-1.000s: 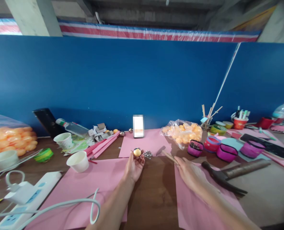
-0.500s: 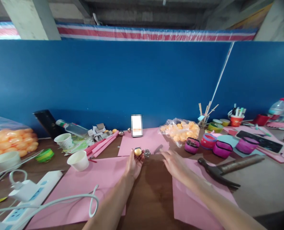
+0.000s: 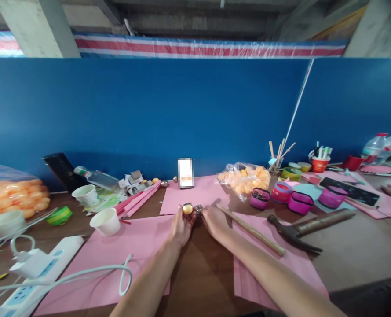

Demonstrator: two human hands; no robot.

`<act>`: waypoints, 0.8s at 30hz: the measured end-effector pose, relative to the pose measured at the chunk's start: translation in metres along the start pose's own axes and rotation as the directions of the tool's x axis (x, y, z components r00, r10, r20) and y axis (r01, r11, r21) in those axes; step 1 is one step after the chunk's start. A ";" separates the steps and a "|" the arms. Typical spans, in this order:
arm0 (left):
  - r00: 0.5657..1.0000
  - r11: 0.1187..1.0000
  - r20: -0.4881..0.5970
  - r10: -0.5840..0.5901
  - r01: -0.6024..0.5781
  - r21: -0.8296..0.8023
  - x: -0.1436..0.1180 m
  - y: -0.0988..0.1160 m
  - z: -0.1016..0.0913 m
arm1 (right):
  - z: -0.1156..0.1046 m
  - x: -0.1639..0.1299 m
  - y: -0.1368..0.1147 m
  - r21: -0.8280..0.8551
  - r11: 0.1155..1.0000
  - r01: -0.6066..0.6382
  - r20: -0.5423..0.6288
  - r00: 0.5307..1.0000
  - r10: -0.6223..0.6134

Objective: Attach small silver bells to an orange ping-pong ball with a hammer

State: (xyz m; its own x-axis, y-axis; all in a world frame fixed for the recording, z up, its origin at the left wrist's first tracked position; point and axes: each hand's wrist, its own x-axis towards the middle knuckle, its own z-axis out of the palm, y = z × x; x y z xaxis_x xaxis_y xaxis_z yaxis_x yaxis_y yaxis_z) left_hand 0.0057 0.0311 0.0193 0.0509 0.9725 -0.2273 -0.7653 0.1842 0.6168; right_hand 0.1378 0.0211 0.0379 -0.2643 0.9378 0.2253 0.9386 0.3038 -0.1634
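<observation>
Nearest, the left hand (image 3: 181,227) pinches a small orange plastic ball (image 3: 187,209) at its fingertips; hollow-looking, likely light and easily dented, best held around its middle. The right hand (image 3: 215,221), its grip loosely curled, touches a crinkled silver foil ball (image 3: 199,208) on the desk (image 3: 211,273).

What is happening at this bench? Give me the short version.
A person works with bare hands at a cluttered wooden table strewn with pink paper sheets. The left hand holds up a small orange ball at its fingertips. The right hand reaches to a small silvery ball right beside it. A wooden stick and a hammer lie to the right, a bag of orange balls behind.
</observation>
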 end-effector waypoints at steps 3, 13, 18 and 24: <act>1.000 1.000 0.015 0.003 -0.004 0.010 0.000 0.000 0.000 | 0.002 -0.002 0.001 0.026 1.000 -0.015 -0.036 0.999 0.016; 0.993 0.995 0.084 0.079 -0.084 0.052 -0.001 -0.003 -0.002 | 0.014 -0.005 0.009 0.284 0.954 0.092 -0.287 0.958 -0.006; 0.977 0.978 0.142 0.158 -0.175 0.115 0.001 -0.006 -0.002 | 0.014 -0.002 0.010 0.457 0.875 0.159 -0.303 0.953 -0.015; 0.971 0.937 0.108 0.215 -0.237 0.256 -0.003 -0.006 -0.003 | 0.005 0.002 0.010 0.550 0.829 0.105 -0.288 0.955 0.070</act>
State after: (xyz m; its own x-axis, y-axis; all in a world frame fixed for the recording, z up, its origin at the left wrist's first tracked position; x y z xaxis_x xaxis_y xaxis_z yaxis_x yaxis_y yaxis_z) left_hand 0.0080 0.0269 0.0135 -0.0462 0.9989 -0.0064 -0.5648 -0.0209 0.8250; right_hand 0.1456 0.0267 0.0318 -0.1234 0.8685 0.4801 0.6282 0.4428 -0.6397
